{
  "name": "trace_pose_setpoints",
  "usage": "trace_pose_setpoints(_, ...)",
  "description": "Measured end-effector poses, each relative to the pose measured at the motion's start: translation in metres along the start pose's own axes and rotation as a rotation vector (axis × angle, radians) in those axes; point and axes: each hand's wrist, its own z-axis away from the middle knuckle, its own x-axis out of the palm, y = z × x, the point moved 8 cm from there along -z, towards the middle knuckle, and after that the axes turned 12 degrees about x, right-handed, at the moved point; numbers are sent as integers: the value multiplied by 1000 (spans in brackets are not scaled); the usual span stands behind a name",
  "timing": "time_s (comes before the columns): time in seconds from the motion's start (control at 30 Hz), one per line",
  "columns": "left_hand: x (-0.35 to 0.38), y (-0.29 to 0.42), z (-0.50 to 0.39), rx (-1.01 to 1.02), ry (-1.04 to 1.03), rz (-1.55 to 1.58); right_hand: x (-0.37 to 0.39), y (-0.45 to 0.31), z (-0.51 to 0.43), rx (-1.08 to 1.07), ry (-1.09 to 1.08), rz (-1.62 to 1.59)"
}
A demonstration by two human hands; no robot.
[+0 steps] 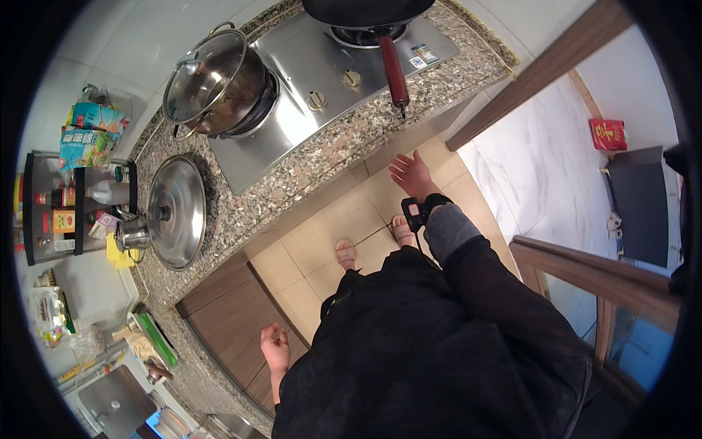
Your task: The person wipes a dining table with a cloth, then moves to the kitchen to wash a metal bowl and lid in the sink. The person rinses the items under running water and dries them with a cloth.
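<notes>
My right hand hangs over the tiled floor, fingers spread and holding nothing, just off the counter's front edge. A small camera on a band is strapped to that wrist. Nearest to it is the red handle of a black wok on the right burner. My left hand hangs loosely curled in front of the brown cabinet doors, with nothing seen in it. On the left burner of the gas hob stands a steel pot under a glass lid.
A steel lid leans beside a steel cup on the granite counter. Seasoning bottles fill a rack at left. A green-edged container sits near the sink. A wooden door frame borders the right side.
</notes>
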Motion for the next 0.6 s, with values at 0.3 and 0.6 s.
trace_pose_setpoints(0.3, 37, -1, 209, -694, 171, 217, 6, -4, -75, 84, 57, -168)
trace_pose_setpoints(0.6, 47, -4, 310, -779, 203, 189, 14, -2, -103, 120, 11, -201)
